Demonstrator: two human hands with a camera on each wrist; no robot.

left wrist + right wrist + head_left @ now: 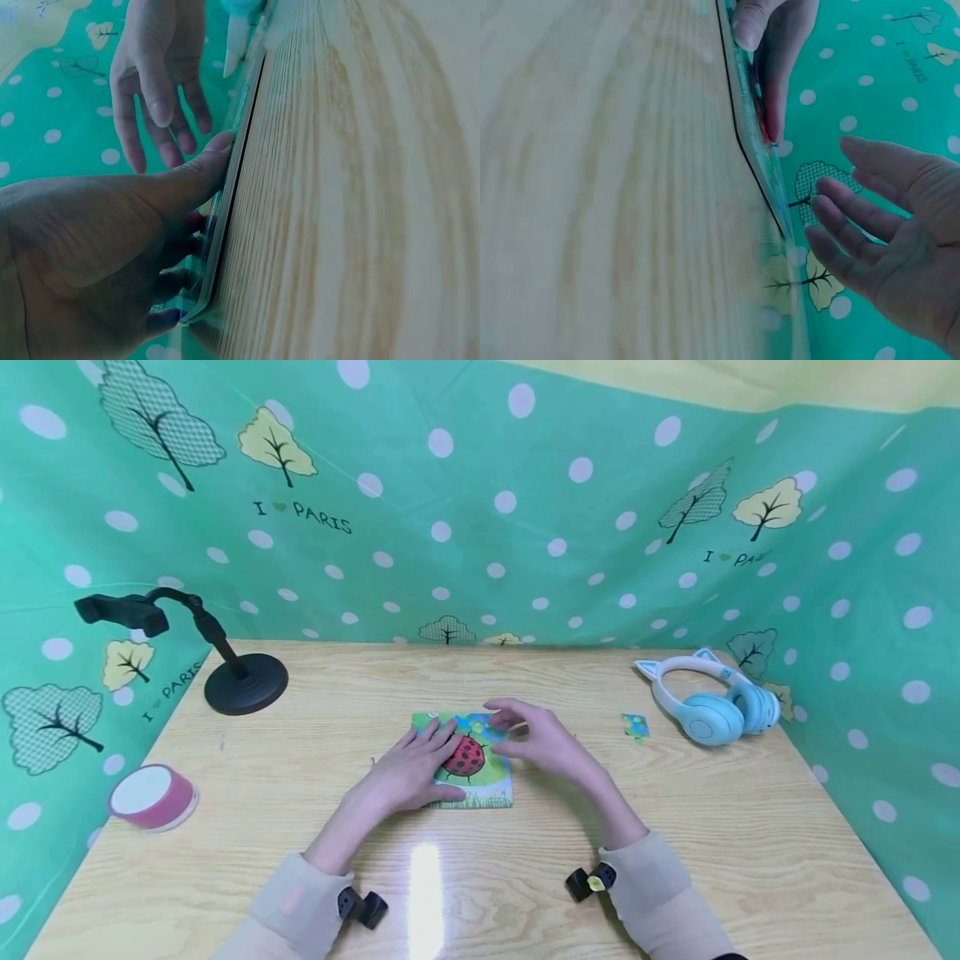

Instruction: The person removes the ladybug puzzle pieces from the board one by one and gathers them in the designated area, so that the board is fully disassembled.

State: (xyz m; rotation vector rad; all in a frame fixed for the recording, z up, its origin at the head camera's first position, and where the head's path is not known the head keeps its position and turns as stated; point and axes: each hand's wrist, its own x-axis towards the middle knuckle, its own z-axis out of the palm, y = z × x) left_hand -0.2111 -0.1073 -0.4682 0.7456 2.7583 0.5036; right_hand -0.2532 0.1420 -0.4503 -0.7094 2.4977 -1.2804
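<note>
A flat ladybug jigsaw puzzle (491,777) lies on the table in the middle of the head view. My left hand (408,772) rests across its left side with fingers spread, the thumb near the lower edge. In the left wrist view the left thumb (199,169) touches the board's face. Over the puzzle's upper right hovers my right hand (543,739), its fingers slightly bent. Nothing shows between those fingers in the right wrist view, where the right hand (907,240) stands apart from the board. A loose puzzle piece (635,725) lies to the right of the puzzle.
Light blue cat-ear headphones (712,718) lie at the far right. On the left stand a black phone stand (247,683) and a pink round container (153,797) with a white top. A green dotted cloth (480,510) hangs behind the table.
</note>
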